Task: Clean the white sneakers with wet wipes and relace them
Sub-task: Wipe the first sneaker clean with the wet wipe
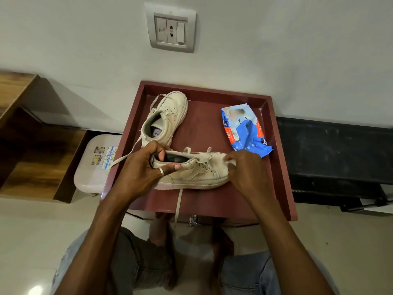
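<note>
Two dirty white sneakers lie on a dark red tray-top table (274, 167). The near sneaker (197, 173) lies sideways, toe to the right, laces loose and one lace hanging over the front edge. My left hand (144, 167) grips its heel collar, thumb inside the opening. My right hand (244, 169) pinches a crumpled white wipe (228, 161) against the toe. The far sneaker (165, 118) stands behind, toe toward the wall, its lace trailing off the left edge. A blue wet-wipes pack (244, 130) lies at the right of the tray.
A small pale stool (93, 165) stands left of the table, beside a wooden cabinet (32, 135). A black bench (336, 154) runs along the wall at right. A wall socket (171, 28) sits above. My knees are below the table's front edge.
</note>
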A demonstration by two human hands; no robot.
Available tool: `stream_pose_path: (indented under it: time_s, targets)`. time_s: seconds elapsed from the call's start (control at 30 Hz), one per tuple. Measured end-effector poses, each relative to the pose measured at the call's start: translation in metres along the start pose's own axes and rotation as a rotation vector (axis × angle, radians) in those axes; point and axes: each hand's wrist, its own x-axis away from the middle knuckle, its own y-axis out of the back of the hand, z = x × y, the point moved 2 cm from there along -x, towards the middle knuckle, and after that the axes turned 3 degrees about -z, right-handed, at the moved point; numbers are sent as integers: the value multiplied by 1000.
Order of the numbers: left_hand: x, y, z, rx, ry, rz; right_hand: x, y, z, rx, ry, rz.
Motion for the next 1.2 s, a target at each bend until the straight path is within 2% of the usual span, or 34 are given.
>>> stream_pose_path:
  time_s: [0.07,0.17,0.23,0.33,0.43,0.53,0.6,0.67,0.77,0.9,0.97,1.1,1.2]
  targets:
    - [2,2,0,-14,13,19,-3,-3,9,25,63,-44]
    - [4,7,2,-47,23,69,2,-11,20,-37,210,59]
    - [4,9,3,-60,23,108,4,-8,12,-60,154,118]
    - [5,8,4,-63,41,182,-4,-6,-4,4,46,10]
    - [6,7,8,-88,50,246,-10,-14,12,50,86,-47]
    - [5,7,11,-84,53,242,-1,-20,23,-28,180,49]
    - [4,7,12,-87,51,240,3,-11,15,-33,132,85]
    - [4,7,12,-78,55,253,0,-2,2,-10,57,40]
    - [8,9,15,-38,81,294,-6,1,0,51,56,-74]
    - [9,12,20,-98,131,308,8,-10,17,-4,161,70]
    - [9,10,19,-129,130,327,19,-11,21,42,157,93]
    - [7,8,13,-26,156,313,28,-5,19,14,39,44]
    - [5,6,-1,77,159,242,30,-3,26,0,20,-41]
